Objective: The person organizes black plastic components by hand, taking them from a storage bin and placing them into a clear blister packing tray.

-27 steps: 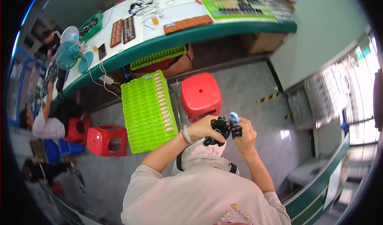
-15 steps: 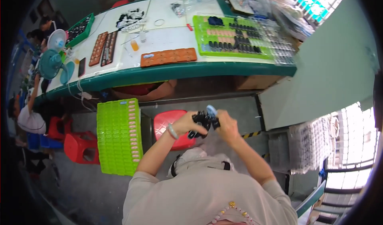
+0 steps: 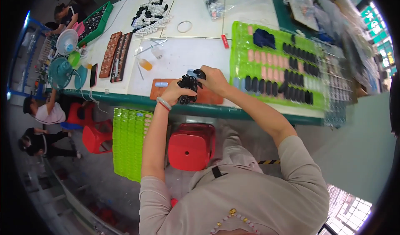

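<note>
Blk parts (image 3: 188, 86) clasped in L grip (image 3: 171, 94); R grip (image 3: 213, 80) pinches blk pc (image 3: 200, 74) alongside.

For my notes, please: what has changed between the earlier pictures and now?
The person moved forward to the table; the left hand and right hand, before short of its edge, are now over the brown tray. Both still hold black parts; no release is visible.

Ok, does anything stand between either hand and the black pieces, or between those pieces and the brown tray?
Nothing visible does. The left hand grips the black pieces directly; the right hand has its fingers on them too. No other object shows between them and the brown tray, though any height gap cannot be judged.
</note>
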A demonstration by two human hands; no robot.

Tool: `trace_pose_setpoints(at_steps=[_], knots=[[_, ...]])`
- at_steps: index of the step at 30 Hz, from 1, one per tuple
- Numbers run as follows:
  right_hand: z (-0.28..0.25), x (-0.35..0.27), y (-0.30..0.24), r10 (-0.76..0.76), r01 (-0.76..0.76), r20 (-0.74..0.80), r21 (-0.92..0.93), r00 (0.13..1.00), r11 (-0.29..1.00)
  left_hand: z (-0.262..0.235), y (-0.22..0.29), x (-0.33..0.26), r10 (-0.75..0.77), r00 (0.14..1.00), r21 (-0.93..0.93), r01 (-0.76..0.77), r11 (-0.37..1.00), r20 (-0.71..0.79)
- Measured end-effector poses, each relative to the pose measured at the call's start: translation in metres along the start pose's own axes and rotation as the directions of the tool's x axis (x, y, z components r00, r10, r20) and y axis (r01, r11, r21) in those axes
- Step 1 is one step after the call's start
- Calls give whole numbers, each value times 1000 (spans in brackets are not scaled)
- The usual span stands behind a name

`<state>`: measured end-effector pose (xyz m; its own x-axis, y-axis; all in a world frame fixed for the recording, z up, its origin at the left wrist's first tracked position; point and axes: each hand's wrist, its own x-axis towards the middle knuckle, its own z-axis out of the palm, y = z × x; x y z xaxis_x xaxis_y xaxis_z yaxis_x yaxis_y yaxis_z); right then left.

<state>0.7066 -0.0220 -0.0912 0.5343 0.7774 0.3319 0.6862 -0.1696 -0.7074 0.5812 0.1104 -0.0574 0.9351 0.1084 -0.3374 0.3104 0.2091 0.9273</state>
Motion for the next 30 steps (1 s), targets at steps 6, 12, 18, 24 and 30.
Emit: trace_pose_setpoints(at_steps=[6, 12, 18, 24, 30], knots=[[25, 73, 77, 221, -216, 253, -47, 942, 975, -50, 5, 89, -189, 973, 142, 208, 968, -135], [10, 104, 110, 348, -333, 503, -123, 791, 935, -89, -2, 122, -222, 925, 211, 295, 932, -309], [-31, 122, 115, 530, -543, 552, -159, 644, 825, -92, -6, 144, -59, 878, 478, 314, 820, -475], [-36, 98, 114, 605, -864, 636, 462, 479, 199, -75, -24, 166, 147, 823, 603, 269, 751, -549], [-26, 75, 98, 590, -841, 709, 534, 387, -90, -61, -22, 174, 501, 684, 764, 129, 632, -530]])
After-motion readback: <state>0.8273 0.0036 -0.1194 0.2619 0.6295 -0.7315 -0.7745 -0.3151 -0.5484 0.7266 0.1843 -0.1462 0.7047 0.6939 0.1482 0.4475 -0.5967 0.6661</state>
